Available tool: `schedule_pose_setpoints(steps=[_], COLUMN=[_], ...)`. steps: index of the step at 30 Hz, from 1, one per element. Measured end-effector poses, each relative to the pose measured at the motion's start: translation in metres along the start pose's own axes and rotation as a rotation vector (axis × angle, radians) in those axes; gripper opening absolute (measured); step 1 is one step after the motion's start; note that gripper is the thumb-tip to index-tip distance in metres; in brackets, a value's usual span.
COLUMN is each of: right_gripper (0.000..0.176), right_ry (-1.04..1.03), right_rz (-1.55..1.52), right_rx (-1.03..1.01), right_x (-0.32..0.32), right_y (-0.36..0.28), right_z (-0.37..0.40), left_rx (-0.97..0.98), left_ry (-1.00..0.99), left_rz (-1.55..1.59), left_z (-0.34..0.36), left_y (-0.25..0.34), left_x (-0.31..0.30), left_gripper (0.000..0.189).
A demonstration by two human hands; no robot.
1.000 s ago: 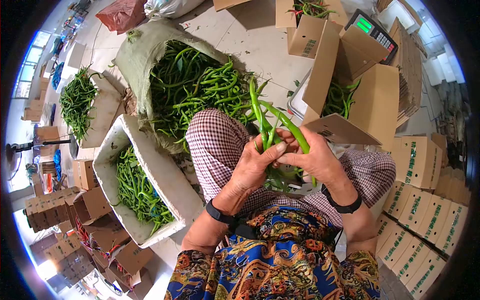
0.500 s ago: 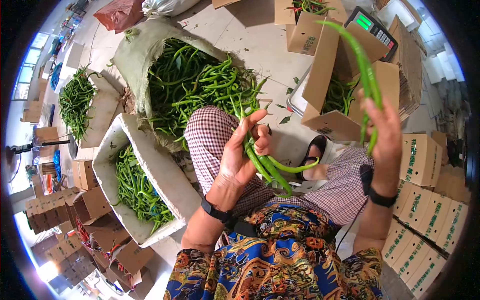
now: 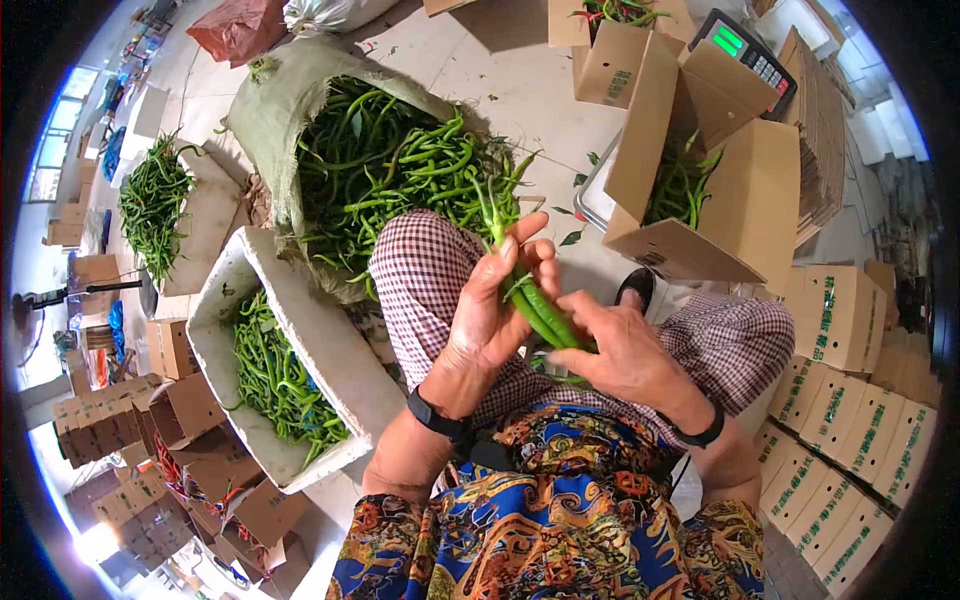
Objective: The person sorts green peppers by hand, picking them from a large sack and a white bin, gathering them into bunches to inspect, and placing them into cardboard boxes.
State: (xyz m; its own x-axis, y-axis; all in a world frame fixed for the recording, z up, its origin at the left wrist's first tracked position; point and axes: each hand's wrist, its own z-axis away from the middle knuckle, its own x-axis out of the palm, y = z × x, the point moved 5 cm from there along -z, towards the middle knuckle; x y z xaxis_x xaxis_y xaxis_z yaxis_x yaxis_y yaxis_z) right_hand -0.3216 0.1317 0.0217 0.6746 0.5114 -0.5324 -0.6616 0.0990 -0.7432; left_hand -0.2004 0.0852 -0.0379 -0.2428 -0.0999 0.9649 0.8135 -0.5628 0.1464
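A small bunch of long green chili peppers [image 3: 537,308] lies across both my hands, stems toward the upper left. My left hand [image 3: 490,300] pinches it near the stem end between thumb and fingers. Around the lower part of the same peppers close the fingers of my right hand [image 3: 628,350], partly hiding the tips. Just beyond my knee, a green woven sack [image 3: 265,130] lies on its side, spilling a heap of green chili peppers [image 3: 400,175]. On the right, an open cardboard box [image 3: 690,250] with some green peppers inside sits on a scale.
A white foam box [image 3: 325,380] of green peppers stands at my left, with another pepper pile [image 3: 155,205] beyond it. The scale's lit display [image 3: 728,42] is at upper right. Stacked cartons [image 3: 850,420] line the right side; cardboard boxes [image 3: 190,410] crowd the left.
My right hand has come down and left from its raised position, bringing its long peppers to those in my left hand. The peppers are now gathered together between both hands.
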Motion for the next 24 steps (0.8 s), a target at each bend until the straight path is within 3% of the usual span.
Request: schedule_pose_setpoints(steps=[3, 6, 13, 16, 19, 20, 22, 24], right_gripper=[0.042, 0.046, 0.04, 0.034, 0.039, 0.039, 0.047, 0.046], right_ry=[0.134, 0.191, 0.355, 0.057, -0.027, -0.022, -0.08, -0.066], right_rz=[0.009, -0.024, -0.014, -0.601, -0.812, -0.813, -1.183, -1.251], right_rx=[-0.114, -0.177, -0.287, 0.115, 0.018, 0.021, 0.102, 0.108], right_x=[-0.005, -0.016, -0.037, -0.031, -0.029, -0.029, -0.026, -0.026], right_y=[-0.001, -0.001, -0.001, 0.026, 0.028, 0.031, 0.035, 0.034], right_z=[0.005, 0.011, 0.016, 0.012, 0.01, 0.009, 0.008, 0.009], left_rx=[0.028, -0.004, -0.168, -0.163, -0.15, -0.15, -0.131, -0.116], left_ry=[-0.017, -0.017, -0.019, -0.021, 0.04, 0.044, 0.064, 0.092], left_rz=[-0.092, -0.147, -0.171, -0.194, -0.195, -0.215, -0.263, -0.304], left_z=[0.004, 0.007, 0.011, 0.01, 0.011, 0.01, 0.009, 0.011], left_y=[0.008, 0.003, -0.006, -0.007, -0.006, -0.004, -0.003, -0.002], left_x=[-0.001, 0.006, 0.01, 0.002, 0.004, -0.003, -0.005, -0.001], left_gripper=[0.06, 0.07, 0.064, 0.054, 0.045, 0.042, 0.035, 0.035])
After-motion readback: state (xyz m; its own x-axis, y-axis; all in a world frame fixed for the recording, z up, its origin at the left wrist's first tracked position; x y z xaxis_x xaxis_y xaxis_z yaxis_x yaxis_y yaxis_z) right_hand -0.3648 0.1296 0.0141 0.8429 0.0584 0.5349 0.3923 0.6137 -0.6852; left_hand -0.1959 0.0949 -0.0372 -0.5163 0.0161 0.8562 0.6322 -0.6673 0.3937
